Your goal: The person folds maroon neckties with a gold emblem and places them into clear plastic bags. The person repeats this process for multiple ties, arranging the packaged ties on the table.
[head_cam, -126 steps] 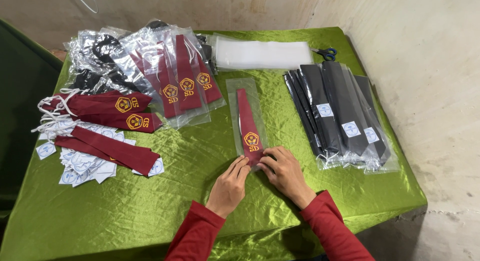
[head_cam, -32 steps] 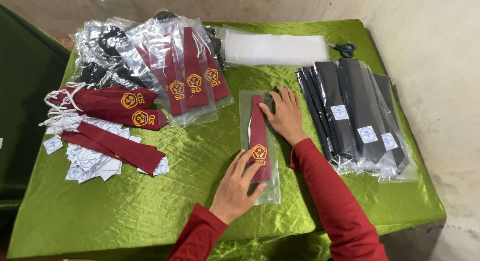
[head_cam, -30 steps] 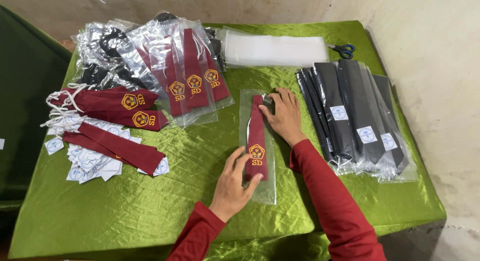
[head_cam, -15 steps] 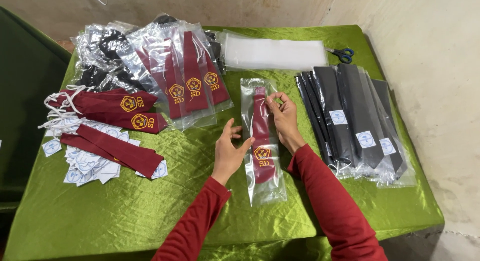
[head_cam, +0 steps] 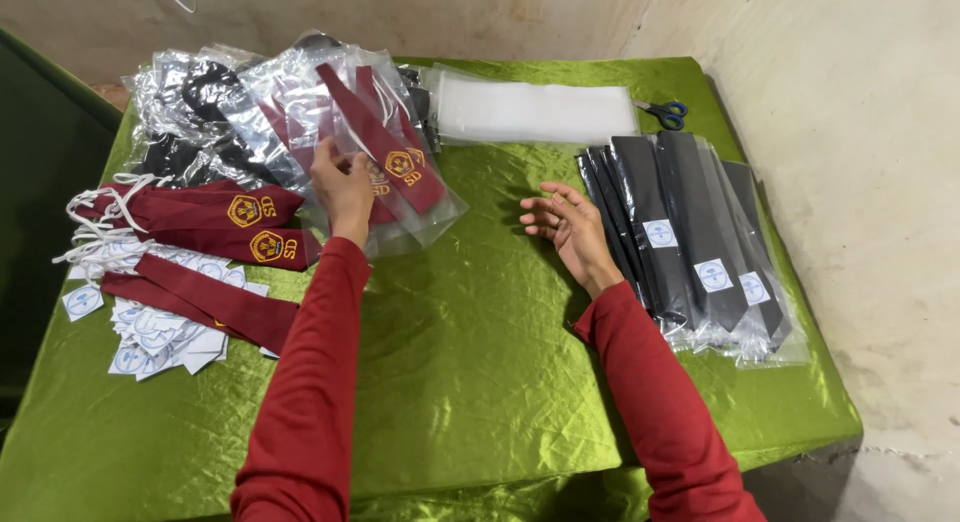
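My left hand (head_cam: 342, 187) holds a maroon tie in a clear plastic bag (head_cam: 385, 147), tilted over the pile of bagged maroon ties (head_cam: 300, 112) at the table's back left. My right hand (head_cam: 568, 225) hovers empty over the green cloth (head_cam: 470, 312), fingers apart, just left of the stack of bagged black ties (head_cam: 690, 232). Both arms wear red sleeves.
Loose maroon ties (head_cam: 210, 227) with white strings lie at the left over a heap of small white labels (head_cam: 150, 332). A stack of empty clear bags (head_cam: 535, 112) sits at the back, blue-handled scissors (head_cam: 663, 111) beside it. A wall rises on the right.
The bagged maroon tie was lifted off the middle of the table by my left hand and carried left to the bagged pile. My right hand let go of it.
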